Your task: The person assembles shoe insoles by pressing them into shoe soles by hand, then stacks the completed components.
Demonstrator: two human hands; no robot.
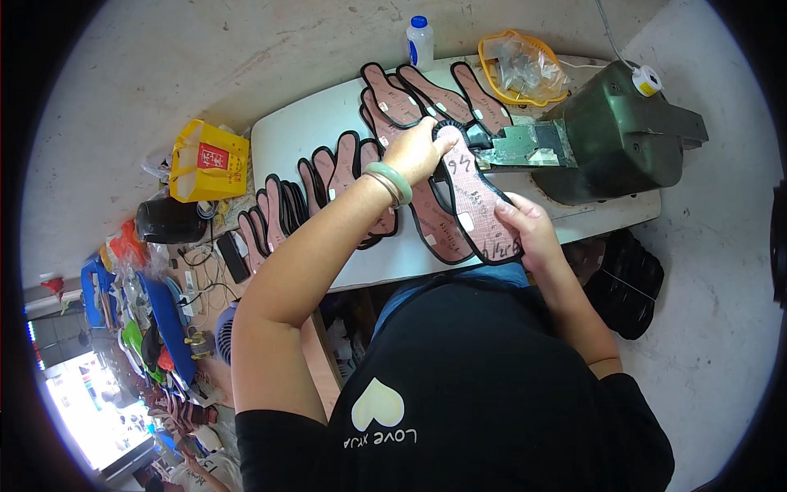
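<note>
Both hands pinch one pink, black-edged shoe insole [475,197], left hand [414,152] at its far end, apparently touching the green machine's metal plate [525,143], right hand [525,230] at the near end.

Left hand [418,150] is hemmed in: pink black-edged insoles [344,176] fan out beneath and to its left, more insoles just beyond it, and the dark green machine [619,135] with its metal plate [525,143] close on its right. Right hand [525,234] has bare white table [385,254] to its left. Beyond the machine, a plastic bottle [420,43] and a yellow-rimmed bag [525,70] crowd the far edge.
</note>
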